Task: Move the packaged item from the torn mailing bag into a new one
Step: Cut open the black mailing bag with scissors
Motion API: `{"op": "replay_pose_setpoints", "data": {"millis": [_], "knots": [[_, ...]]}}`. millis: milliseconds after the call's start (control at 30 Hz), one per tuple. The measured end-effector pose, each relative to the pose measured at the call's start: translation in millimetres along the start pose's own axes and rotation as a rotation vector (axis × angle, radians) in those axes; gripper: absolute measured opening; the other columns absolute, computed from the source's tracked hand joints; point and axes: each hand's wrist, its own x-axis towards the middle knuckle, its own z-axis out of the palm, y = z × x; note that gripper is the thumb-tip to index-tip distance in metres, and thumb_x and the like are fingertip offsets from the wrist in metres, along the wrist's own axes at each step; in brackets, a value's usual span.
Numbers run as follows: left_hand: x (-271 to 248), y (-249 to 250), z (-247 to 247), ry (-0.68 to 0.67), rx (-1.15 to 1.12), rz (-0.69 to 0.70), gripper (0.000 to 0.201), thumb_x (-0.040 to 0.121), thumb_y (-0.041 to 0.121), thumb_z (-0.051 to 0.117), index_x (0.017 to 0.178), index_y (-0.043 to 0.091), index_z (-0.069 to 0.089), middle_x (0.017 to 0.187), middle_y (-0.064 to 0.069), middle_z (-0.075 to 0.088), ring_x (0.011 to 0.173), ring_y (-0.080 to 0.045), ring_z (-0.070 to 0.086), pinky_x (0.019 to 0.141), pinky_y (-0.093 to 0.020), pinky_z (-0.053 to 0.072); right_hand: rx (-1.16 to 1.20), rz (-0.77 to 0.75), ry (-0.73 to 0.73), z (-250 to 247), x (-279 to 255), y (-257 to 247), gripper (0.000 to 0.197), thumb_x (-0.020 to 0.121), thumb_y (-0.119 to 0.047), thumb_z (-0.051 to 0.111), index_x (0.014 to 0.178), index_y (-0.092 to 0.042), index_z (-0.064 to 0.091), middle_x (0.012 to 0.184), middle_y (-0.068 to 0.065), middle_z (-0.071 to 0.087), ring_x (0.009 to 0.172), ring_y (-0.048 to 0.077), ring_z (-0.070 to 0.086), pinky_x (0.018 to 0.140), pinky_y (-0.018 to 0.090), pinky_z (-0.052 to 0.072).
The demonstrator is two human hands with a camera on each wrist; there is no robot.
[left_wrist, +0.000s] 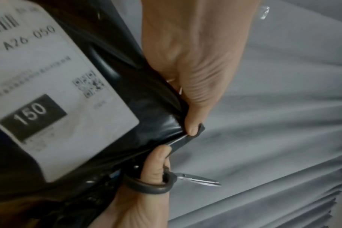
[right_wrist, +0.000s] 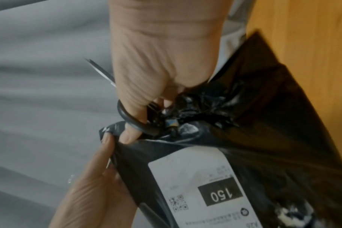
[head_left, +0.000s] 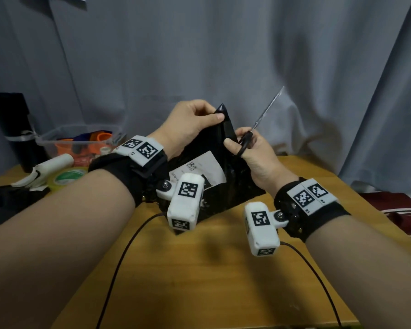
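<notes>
A black mailing bag (head_left: 223, 181) with a white shipping label (head_left: 205, 169) stands tilted on the wooden table (head_left: 199, 269), one corner lifted. My left hand (head_left: 214, 115) pinches that top corner between thumb and fingers. My right hand (head_left: 237, 141) grips black-handled scissors (head_left: 246, 141), whose blades point up and to the right, away from the bag. In the left wrist view the right thumb sits through the scissors' loop (left_wrist: 146, 187) and its tip touches the bag's edge (left_wrist: 166, 131) just below my left hand (left_wrist: 193, 128). The packaged item inside is hidden.
A clear tub (head_left: 81, 138) of orange parts, a green tape roll (head_left: 67, 176), a white tool (head_left: 50, 167) and a black cylinder (head_left: 10, 129) crowd the table's back left. A grey curtain (head_left: 223, 55) hangs close behind. Red cloth (head_left: 401, 210) lies beyond the right edge.
</notes>
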Motion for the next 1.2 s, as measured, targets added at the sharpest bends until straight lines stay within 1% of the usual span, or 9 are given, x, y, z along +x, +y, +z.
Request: {"op": "replay_pose_setpoints", "data": {"millis": [200, 333, 567, 667, 767, 867, 933, 1100, 1200], "knots": [[-5, -8, -10, -0.109, 0.15, -0.096, 0.006, 0.081, 0.017, 0.07, 0.081, 0.013, 0.066, 0.074, -0.002, 0.065, 0.065, -0.009, 0.061, 0.065, -0.017, 0.051, -0.054, -0.029, 0.062, 4, 0, 2, 0.033, 0.075, 0.009, 0.07, 0.081, -0.017, 0.051, 0.071, -0.001, 0.052, 0.07, 0.018, 0.057, 0.074, 0.036, 0.053], [-15, -38, -31, -0.183, 0.452, -0.205, 0.019, 0.085, 0.026, 0.067, 0.094, 0.01, 0.067, 0.082, -0.003, 0.068, 0.072, -0.013, 0.064, 0.066, -0.022, 0.051, -0.025, 0.024, 0.107, -3, -3, 13, 0.034, 0.074, 0.01, 0.069, 0.079, -0.018, 0.051, 0.075, 0.001, 0.052, 0.078, 0.024, 0.058, 0.078, 0.04, 0.053], [-4, -32, -15, 0.031, 0.484, 0.185, 0.007, 0.085, 0.02, 0.066, 0.082, 0.013, 0.066, 0.069, 0.009, 0.059, 0.063, -0.002, 0.053, 0.065, -0.011, 0.043, -0.034, 0.085, 0.097, -10, 1, 8, 0.03, 0.078, 0.007, 0.067, 0.082, -0.017, 0.052, 0.08, 0.001, 0.059, 0.072, 0.014, 0.063, 0.067, 0.027, 0.054], [3, -26, -15, -0.061, 0.581, 0.215, 0.009, 0.085, 0.022, 0.067, 0.085, 0.013, 0.067, 0.067, 0.008, 0.056, 0.062, -0.005, 0.05, 0.063, -0.013, 0.04, -0.057, 0.105, 0.085, -18, -1, 8, 0.03, 0.077, 0.007, 0.067, 0.083, -0.019, 0.053, 0.076, -0.001, 0.061, 0.068, 0.013, 0.064, 0.058, 0.023, 0.05], [1, -38, -21, -0.207, 0.73, 0.129, 0.013, 0.084, 0.023, 0.067, 0.088, 0.01, 0.069, 0.072, 0.0, 0.062, 0.067, -0.011, 0.055, 0.068, -0.02, 0.043, -0.133, 0.171, 0.078, -28, -7, 18, 0.032, 0.077, 0.005, 0.069, 0.094, -0.019, 0.057, 0.081, 0.001, 0.065, 0.077, 0.019, 0.065, 0.076, 0.036, 0.05], [-6, -48, -22, -0.229, 0.689, 0.067, 0.011, 0.084, 0.023, 0.067, 0.086, 0.012, 0.069, 0.071, 0.004, 0.064, 0.065, -0.005, 0.056, 0.066, -0.01, 0.042, -0.115, 0.137, 0.082, -30, -10, 20, 0.039, 0.078, 0.001, 0.07, 0.112, -0.013, 0.055, 0.092, 0.006, 0.069, 0.079, 0.017, 0.067, 0.069, 0.029, 0.052], [-6, -50, -18, -0.24, 0.678, 0.049, 0.009, 0.085, 0.024, 0.067, 0.084, 0.015, 0.067, 0.069, 0.009, 0.061, 0.064, -0.002, 0.055, 0.062, -0.005, 0.04, -0.093, 0.063, 0.117, -28, -8, 15, 0.038, 0.077, 0.003, 0.07, 0.109, -0.011, 0.055, 0.09, 0.007, 0.066, 0.075, 0.015, 0.065, 0.061, 0.022, 0.051], [-4, -43, -2, -0.286, 0.487, 0.005, 0.017, 0.084, 0.028, 0.067, 0.096, 0.017, 0.063, 0.079, 0.004, 0.067, 0.073, -0.005, 0.063, 0.075, -0.016, 0.048, -0.118, -0.007, 0.058, -19, -2, 7, 0.035, 0.074, 0.011, 0.069, 0.092, -0.014, 0.054, 0.074, 0.0, 0.065, 0.069, 0.012, 0.065, 0.065, 0.023, 0.054], [-3, -43, 13, -0.249, 0.424, 0.038, 0.012, 0.085, 0.02, 0.067, 0.092, 0.011, 0.069, 0.08, -0.003, 0.067, 0.07, -0.006, 0.059, 0.072, -0.015, 0.047, -0.146, 0.004, 0.03, -16, -3, 4, 0.035, 0.073, 0.014, 0.068, 0.089, -0.013, 0.054, 0.069, -0.002, 0.065, 0.062, 0.007, 0.064, 0.062, 0.018, 0.053]]}}
